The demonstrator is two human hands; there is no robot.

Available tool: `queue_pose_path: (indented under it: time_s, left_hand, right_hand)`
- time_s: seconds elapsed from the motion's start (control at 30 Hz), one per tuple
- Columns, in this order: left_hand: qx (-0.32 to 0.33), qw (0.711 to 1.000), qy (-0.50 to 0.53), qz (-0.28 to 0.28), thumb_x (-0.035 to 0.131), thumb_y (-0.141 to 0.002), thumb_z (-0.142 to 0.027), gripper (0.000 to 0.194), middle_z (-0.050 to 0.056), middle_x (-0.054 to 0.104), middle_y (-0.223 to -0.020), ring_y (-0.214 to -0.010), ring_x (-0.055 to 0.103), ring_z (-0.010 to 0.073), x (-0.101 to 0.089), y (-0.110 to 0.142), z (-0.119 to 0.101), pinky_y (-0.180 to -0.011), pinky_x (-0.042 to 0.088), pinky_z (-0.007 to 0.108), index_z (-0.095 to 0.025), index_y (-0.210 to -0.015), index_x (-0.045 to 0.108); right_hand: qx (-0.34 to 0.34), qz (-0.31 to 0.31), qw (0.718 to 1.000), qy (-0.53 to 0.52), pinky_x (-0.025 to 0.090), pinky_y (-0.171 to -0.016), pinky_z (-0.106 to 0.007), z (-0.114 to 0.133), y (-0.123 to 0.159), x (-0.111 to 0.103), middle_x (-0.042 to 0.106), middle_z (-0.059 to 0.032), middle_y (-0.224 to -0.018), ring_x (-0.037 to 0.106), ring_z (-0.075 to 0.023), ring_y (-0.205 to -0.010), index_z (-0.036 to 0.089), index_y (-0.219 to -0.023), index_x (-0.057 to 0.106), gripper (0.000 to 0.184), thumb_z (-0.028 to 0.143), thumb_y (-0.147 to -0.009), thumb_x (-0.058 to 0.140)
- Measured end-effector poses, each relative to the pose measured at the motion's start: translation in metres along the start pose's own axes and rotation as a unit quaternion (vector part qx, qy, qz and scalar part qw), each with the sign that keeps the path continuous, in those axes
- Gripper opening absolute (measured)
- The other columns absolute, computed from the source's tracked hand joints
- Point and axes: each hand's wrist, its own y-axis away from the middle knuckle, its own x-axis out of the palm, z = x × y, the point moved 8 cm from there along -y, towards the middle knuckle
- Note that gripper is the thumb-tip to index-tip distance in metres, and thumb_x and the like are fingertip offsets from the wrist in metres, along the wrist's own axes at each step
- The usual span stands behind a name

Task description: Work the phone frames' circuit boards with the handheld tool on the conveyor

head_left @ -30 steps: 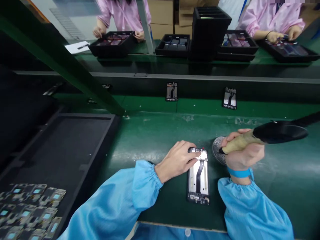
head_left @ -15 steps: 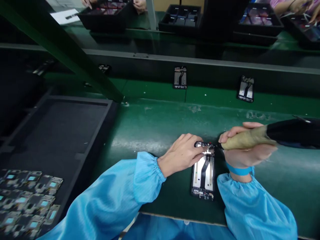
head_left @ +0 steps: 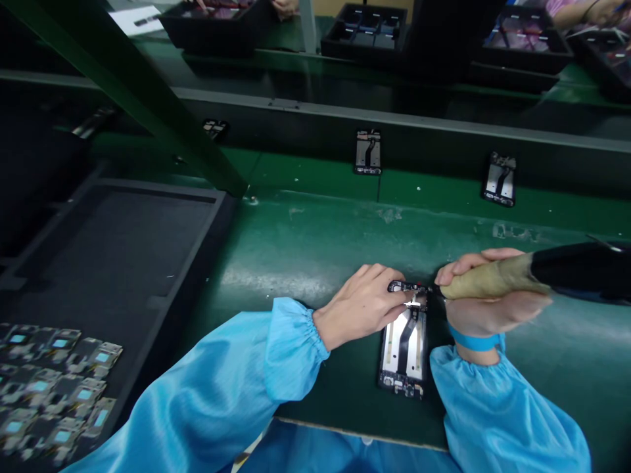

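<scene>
An opened smartphone lies on the green bench, its silvery inner plate and dark ribbon cable facing up. My left hand holds its top end, thumb and fingertips pressing on the parts there. In my right hand is an electric screwdriver with a tan-wrapped grip and black rear body, lying almost level. Its dark tip reaches the phone's upper right corner; whether it sits on a screw is too small to tell. Around my right wrist is a blue band.
On the left stands a black tray with rows of circuit boards. Several opened phones, one a nearby phone frame, lie along the back strip. A green post slants across the left. Beyond are black bins and other people's hands.
The view has shifted slightly, so the back phones and bins appear further right. Both hands keep their hold, and the screwdriver tip stays at the phone's upper right corner.
</scene>
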Motion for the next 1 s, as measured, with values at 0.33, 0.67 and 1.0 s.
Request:
queue_pose_path:
  time_s: [0.33, 0.67, 1.0]
  left_hand:
    - [-0.023, 0.993, 0.095, -0.06, 0.047, -0.115, -0.032, 0.029, 0.006, 0.073, -0.119, -0.111, 0.067, 0.0202, -0.008, -0.024, 0.038, -0.102, 0.053, 0.039, -0.022, -0.117, 0.074]
    - [-0.273, 0.951, -0.101, -0.103, 0.054, -0.11, -0.038, 0.041, 0.014, 0.04, -0.167, -0.157, 0.032, 0.04, -0.017, -0.165, 0.174, -0.126, 0.022, 0.073, -0.032, -0.15, 0.061]
    - [-0.285, 0.935, -0.153, -0.142, 0.05, -0.104, -0.014, 0.026, 0.014, 0.061, -0.142, -0.133, 0.052, 0.0348, -0.043, -0.147, 0.157, -0.113, 0.038, 0.064, -0.021, -0.117, 0.071]
  right_hand:
    - [-0.029, -0.012, 0.999, -0.038, 0.048, -0.042, -0.035, 0.014, -0.017, -0.016, 0.059, 0.0017, -0.065, 0.053, -0.0188, -0.044, 0.025, -0.103, 0.062, 0.057, 0.079, -0.091, 0.05]
    - [0.027, -0.074, 0.997, 0.02, 0.044, -0.04, -0.035, 0.006, -0.023, -0.031, 0.056, 0.0029, -0.058, 0.051, -0.0185, -0.041, 0.024, -0.094, 0.06, 0.067, 0.09, -0.079, 0.056]
    - [0.004, -0.063, 0.998, 0.012, 0.044, -0.04, -0.033, 0.005, -0.024, -0.038, 0.057, 0.0014, -0.06, 0.052, -0.0184, -0.042, 0.023, -0.094, 0.062, 0.063, 0.085, -0.084, 0.054]
